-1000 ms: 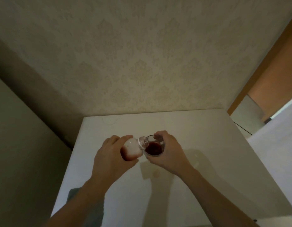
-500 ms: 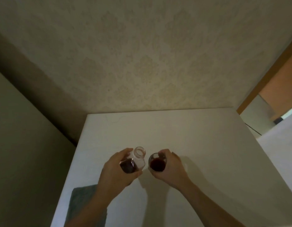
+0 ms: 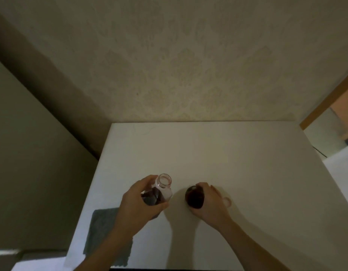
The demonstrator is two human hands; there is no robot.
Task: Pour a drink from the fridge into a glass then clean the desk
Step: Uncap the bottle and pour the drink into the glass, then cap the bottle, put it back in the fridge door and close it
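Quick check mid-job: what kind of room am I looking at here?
Probably a home room, not a workshop: patterned wallpaper behind a plain white desk, a wooden door frame at right, and a grey cloth on the desk.

The pale, matte white desk top (image 3: 218, 153) lies bare from its far edge down to the hands, so passage is free across its back and right parts. Near the front, a clear glass bottle of dark red drink (image 3: 158, 192), uncapped and held in the left hand (image 3: 138, 206), and a small round glass of dark drink (image 3: 194, 196), held by the right hand (image 3: 210, 206), stand apart with a bare gap between them. A grey square cloth (image 3: 102, 231) covers the front left corner. The patterned beige wall (image 3: 188, 65) closes off the far edge.
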